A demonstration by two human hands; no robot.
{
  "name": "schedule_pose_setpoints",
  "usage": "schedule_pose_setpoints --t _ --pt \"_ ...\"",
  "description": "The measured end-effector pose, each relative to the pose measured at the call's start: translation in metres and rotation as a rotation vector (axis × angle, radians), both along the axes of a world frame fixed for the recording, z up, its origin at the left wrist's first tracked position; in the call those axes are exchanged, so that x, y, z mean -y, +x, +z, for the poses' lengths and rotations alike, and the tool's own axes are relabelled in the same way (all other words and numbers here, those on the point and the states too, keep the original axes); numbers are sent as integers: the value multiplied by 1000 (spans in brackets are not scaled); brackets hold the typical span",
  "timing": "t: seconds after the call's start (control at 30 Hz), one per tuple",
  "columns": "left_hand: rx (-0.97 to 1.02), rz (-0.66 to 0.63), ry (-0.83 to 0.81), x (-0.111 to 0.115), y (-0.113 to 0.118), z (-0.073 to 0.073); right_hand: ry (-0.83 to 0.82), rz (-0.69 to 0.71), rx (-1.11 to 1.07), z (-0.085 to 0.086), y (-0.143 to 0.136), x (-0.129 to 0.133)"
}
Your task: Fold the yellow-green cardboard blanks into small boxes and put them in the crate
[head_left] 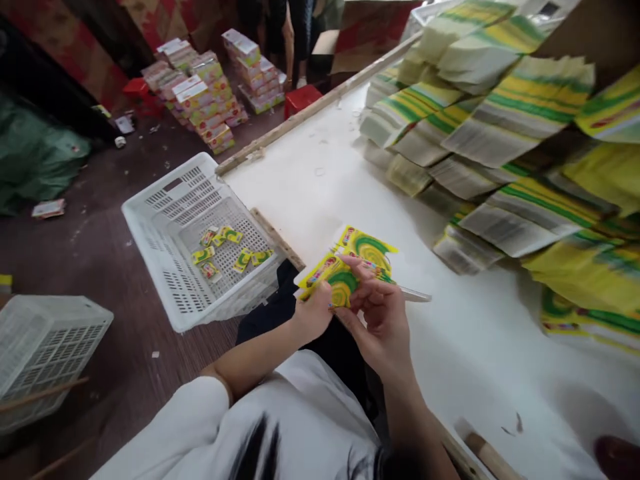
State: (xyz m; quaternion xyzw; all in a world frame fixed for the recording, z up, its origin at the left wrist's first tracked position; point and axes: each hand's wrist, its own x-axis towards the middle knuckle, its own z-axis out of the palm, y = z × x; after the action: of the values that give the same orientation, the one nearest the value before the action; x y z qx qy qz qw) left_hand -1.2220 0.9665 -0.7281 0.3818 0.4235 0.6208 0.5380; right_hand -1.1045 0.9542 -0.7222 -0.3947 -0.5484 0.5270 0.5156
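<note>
My left hand [314,313] pinches the lower left of a yellow and green printed card [343,288], thumb on its face. My right hand [377,313] has its fingers curled at the card's lower right edge, with the thumb near its bottom corner. Just beyond the fingers lies a second printed card [367,247] with the same swirl pattern, touching or joined to the first; I cannot tell which. A thin metal strip [417,294] sticks out to the right from behind my right hand; its other end is hidden.
A white plastic basket [185,303] with several small printed packs [220,237] stands left of the white table [295,177]. Stacks of printed cards [520,113] cover the table's right side. On the floor are box stacks [205,100], a red stool [303,100] and another basket [60,353].
</note>
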Motion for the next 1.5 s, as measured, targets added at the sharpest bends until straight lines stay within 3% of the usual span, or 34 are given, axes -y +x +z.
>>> schedule_pose_setpoints --t 0.17,0.23,0.37,0.47,0.57,0.73,0.8,0.87,0.93,1.0,1.07,1.1,1.17,1.23,1.33,1.43,1.5 --pt "199 215 19 -13 -2 19 62 125 77 -1 -16 12" --pt "186 210 21 -11 -7 19 42 109 93 -4 -15 9" --pt "106 82 29 -5 -15 10 4 -106 107 -9 -4 -3" --pt "32 79 19 -5 -22 2 100 -127 66 -7 7 -10" --pt "-36 68 33 -8 -35 8 230 -123 141 -2 20 -15" --pt "-363 6 268 -6 -64 47 526 -269 615 7 43 -21" --pt "-621 -118 304 -3 -67 58 645 -175 723 9 45 -20" --pt "-841 -295 279 -2 -64 59 704 -53 735 10 40 -15" --pt "-927 -422 229 -2 -58 51 674 -41 687 10 32 -8" --pt "-936 -436 184 -1 -52 40 553 -176 532 10 25 -3" --pt "-919 -389 188 0 -45 31 314 -300 312 7 19 1" --pt "-911 -370 219 1 -42 28 165 -295 206 6 17 2" --pt "-910 -364 322 3 -37 25 -118 -136 41 1 13 2" --pt "-950 -372 436 4 -32 23 -269 87 -60 -6 10 0" --pt "-1036 -400 490 4 -30 20 -269 275 -115 -16 8 -5" --pt "-1023 -433 372 2 -34 17 -159 244 -83 -20 10 -6" --pt "-973 -464 297 1 -36 15 -24 202 67 -17 12 -4"
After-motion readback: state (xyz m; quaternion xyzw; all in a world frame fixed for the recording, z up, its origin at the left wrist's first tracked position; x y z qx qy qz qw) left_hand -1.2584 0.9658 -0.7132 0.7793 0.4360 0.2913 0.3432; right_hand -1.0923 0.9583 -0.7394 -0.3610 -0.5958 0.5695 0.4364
